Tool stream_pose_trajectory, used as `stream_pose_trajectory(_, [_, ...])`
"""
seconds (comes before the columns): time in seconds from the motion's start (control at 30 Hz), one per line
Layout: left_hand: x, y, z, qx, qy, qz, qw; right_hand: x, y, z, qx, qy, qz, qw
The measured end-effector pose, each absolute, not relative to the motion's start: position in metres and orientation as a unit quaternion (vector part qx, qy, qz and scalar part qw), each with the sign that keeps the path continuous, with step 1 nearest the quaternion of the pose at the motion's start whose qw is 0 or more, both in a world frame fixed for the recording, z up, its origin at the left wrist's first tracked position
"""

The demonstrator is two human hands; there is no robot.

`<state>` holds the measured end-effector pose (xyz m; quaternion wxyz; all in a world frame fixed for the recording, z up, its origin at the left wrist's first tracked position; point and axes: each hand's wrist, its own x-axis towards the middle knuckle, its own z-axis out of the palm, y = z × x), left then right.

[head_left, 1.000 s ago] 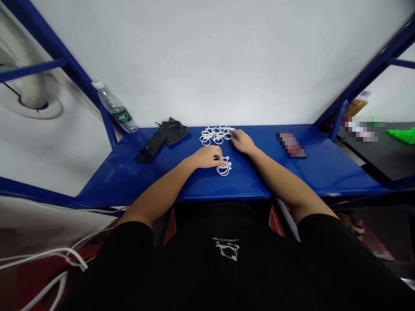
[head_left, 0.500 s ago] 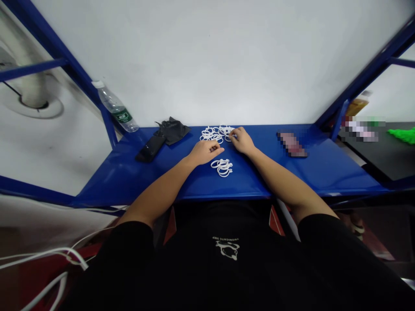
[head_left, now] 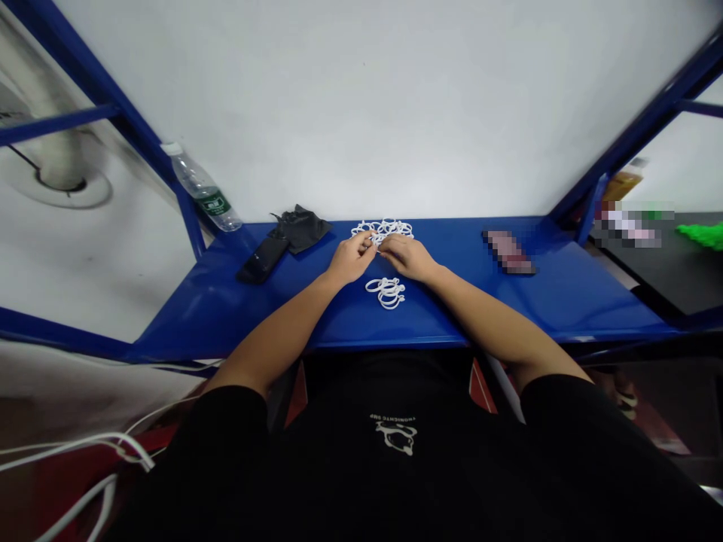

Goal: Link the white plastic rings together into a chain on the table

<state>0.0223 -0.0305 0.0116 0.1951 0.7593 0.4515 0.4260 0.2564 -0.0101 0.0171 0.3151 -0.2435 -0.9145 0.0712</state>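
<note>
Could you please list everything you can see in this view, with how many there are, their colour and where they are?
heap of plastic rings: many, white, back of shelf
pile of plastic rings: several, white, front of shelf
metal shelf: one, blue, across the view
water bottle: one, clear with green label, back left
crumpled cloth: one, black, back of shelf
phone: one, black, left of the rings
pixelated flat object: one, colour unclear, right on shelf
cables: several, white, lower left
left hand: one, at the heap
right hand: one, at the heap
</note>
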Motion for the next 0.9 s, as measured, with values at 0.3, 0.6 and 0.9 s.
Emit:
stream_pose_trajectory(0.3, [0.024, -0.033, 0.014, 0.751, 0.468, 0.439, 0.157, 0.253, -0.013, 0.02, -0.238, -0.946, -0.04, 0.215])
stream_pose_trajectory(0.6, [0.023, -0.029, 0.011, 0.762, 0.454, 0.438, 0.145, 0.248, -0.014, 0.014, -0.2, -0.952, -0.098, 0.21])
stream_pose_trajectory(0.9, [0.017, -0.024, 0.011, 0.788, 0.423, 0.432, 0.119, 0.244, -0.019, 0.014, -0.167, -0.956, -0.077, 0.228])
